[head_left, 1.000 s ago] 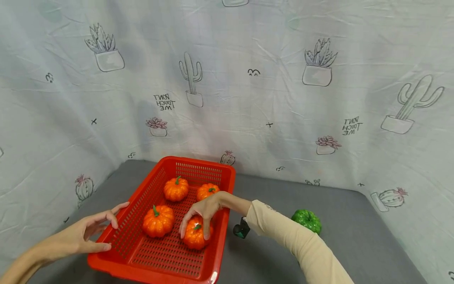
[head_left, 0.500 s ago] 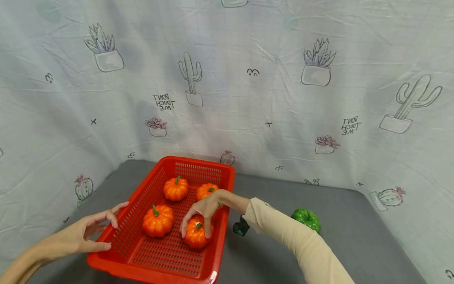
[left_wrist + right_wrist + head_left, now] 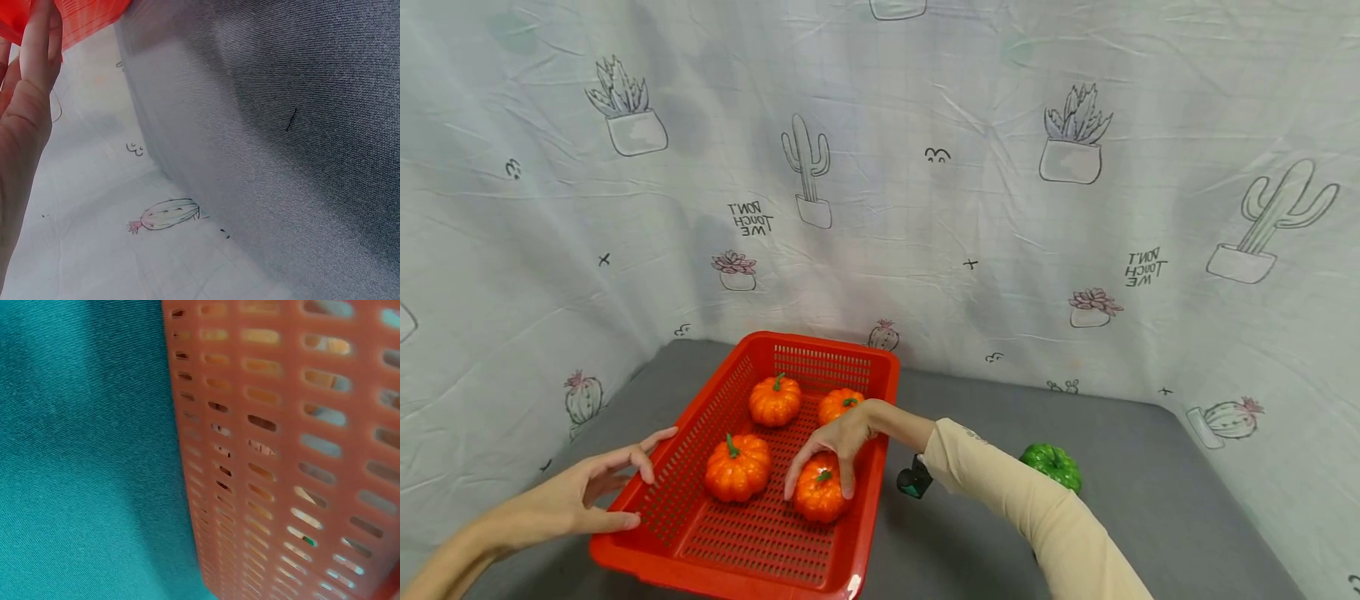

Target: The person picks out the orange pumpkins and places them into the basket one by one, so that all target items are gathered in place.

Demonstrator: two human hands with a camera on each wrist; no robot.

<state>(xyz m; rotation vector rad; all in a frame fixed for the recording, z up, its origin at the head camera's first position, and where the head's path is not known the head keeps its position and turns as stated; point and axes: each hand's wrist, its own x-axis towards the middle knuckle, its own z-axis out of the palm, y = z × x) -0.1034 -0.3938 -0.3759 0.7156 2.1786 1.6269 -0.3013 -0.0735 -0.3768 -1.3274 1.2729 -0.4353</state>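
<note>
An orange toy pumpkin (image 3: pixel 822 500) with a green stem sits near the right wall of a red slotted basket (image 3: pixel 752 575). My right hand (image 3: pixel 835 442) reaches down over it, fingers on its left and thumb on its right. At the basket's left rim, my left hand (image 3: pixel 572 500) touches the edge with its fingers, the thumb apart and lower. In the left wrist view, that hand (image 3: pixel 28 94) meets the red plastic at the top left. The right wrist view shows only the basket wall (image 3: pixel 284 444) and cloth, with the hand out of sight.
Other orange pumpkins lie in the basket: one front left (image 3: pixel 737 468), one back left (image 3: pixel 775 402), one back right (image 3: pixel 838 404). A green ribbed pumpkin-like thing (image 3: pixel 1051 465) stands on the grey table (image 3: pixel 1120 450) behind the sleeve. A small black device (image 3: pixel 914 478) shows beneath the right forearm.
The head view has shifted very slightly, and my right thumb sits a little farther right. The left hand, basket and pumpkins look almost the same.
</note>
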